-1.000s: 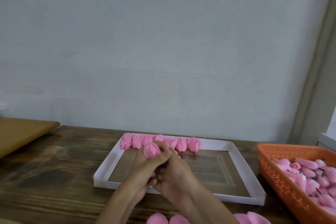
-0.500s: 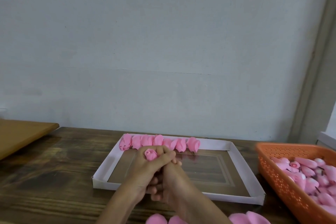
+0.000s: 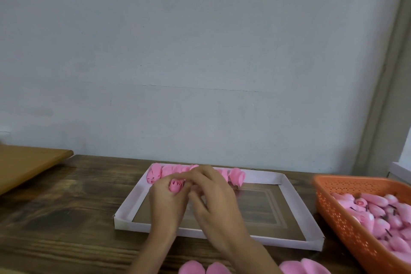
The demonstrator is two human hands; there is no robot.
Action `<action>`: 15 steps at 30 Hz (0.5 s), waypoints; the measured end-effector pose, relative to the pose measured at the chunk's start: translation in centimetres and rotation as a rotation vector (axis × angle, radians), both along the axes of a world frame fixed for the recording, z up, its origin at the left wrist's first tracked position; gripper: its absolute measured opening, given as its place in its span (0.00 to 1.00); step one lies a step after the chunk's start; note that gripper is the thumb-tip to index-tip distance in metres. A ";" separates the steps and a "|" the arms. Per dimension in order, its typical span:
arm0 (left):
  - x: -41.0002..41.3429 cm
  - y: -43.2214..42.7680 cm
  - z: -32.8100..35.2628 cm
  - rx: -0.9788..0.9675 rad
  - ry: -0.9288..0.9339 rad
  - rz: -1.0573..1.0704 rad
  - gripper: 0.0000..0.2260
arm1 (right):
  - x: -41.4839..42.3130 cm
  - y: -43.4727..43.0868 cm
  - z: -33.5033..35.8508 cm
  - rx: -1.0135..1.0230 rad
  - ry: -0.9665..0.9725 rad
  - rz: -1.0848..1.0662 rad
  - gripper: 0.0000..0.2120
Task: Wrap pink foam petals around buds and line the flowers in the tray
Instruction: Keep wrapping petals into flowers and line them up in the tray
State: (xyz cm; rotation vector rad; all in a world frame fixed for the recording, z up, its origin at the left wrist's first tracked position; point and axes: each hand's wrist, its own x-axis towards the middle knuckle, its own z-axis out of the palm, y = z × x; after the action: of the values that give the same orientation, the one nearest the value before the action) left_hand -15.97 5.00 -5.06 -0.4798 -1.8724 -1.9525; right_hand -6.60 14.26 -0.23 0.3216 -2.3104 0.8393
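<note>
My left hand [image 3: 165, 198] grips a small pink foam flower [image 3: 175, 185], whose rolled top shows between thumb and fingers. My right hand [image 3: 213, 196] lies against it, fingers curled over the flower's right side. Both hands hover over the white cardboard tray [image 3: 293, 198]. A row of finished pink flowers [image 3: 236, 176] lines the tray's far edge, partly hidden behind my hands. Loose pink petals [image 3: 192, 267] lie on the table at the near edge.
An orange perforated basket [image 3: 333, 213] full of pink buds [image 3: 378, 211] stands at the right. A light wooden board [image 3: 26, 162] sits at the far left on the dark wooden table [image 3: 62, 207]. A pale wall rises behind.
Both hands moved slightly forward toward the flower row. The right hand rose from below the left and now covers the flower's right side.
</note>
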 end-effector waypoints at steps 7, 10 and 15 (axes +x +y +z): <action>-0.3 -0.5 0.0 0.083 -0.047 -0.086 0.12 | 0.4 -0.2 0.1 0.136 0.025 -0.044 0.18; -0.3 0.0 -0.2 0.107 -0.078 -0.101 0.12 | 0.6 -0.2 0.3 0.156 0.029 -0.061 0.18; -0.6 -0.2 -0.6 -0.019 -0.064 -0.033 0.20 | 0.3 0.1 0.3 0.198 -0.013 -0.058 0.20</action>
State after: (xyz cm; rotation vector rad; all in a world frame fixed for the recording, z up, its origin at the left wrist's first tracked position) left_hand -16.60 4.82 -5.62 -0.4614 -1.9361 -1.9950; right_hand -6.28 14.39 0.02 0.3340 -2.4079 0.5866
